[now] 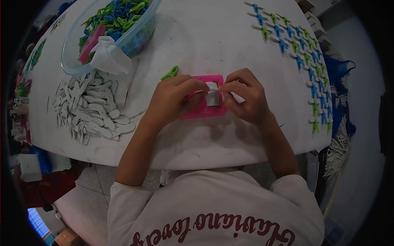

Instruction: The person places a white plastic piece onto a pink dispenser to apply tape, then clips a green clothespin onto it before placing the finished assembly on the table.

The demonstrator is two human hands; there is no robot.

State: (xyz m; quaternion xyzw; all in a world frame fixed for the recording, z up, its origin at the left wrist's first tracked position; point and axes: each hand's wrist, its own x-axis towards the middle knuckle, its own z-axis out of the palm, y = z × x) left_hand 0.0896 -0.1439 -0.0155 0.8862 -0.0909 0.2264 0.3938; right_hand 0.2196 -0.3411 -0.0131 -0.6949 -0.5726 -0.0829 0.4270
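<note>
Both hands meet over a pink tray [204, 112] at the table's middle. My left hand [176, 96] pinches the left end of a thin white piece, its fingers closed. From the right, my right hand [246, 96] pinches close to the other end, fingertips nearly touching those of the left. Beneath the fingertips a small white block [212, 99] sits in the tray. A green clip [170, 73] lies on the table just behind my left hand. The piece between the fingers is small and partly hidden.
A clear blue basin [67, 61] of green and blue clips stands at the back left, a white cloth [110, 56] over its rim. White flat pieces [92, 108] are heaped before it. Rows of clips [301, 45] line the right side of the white table [197, 33].
</note>
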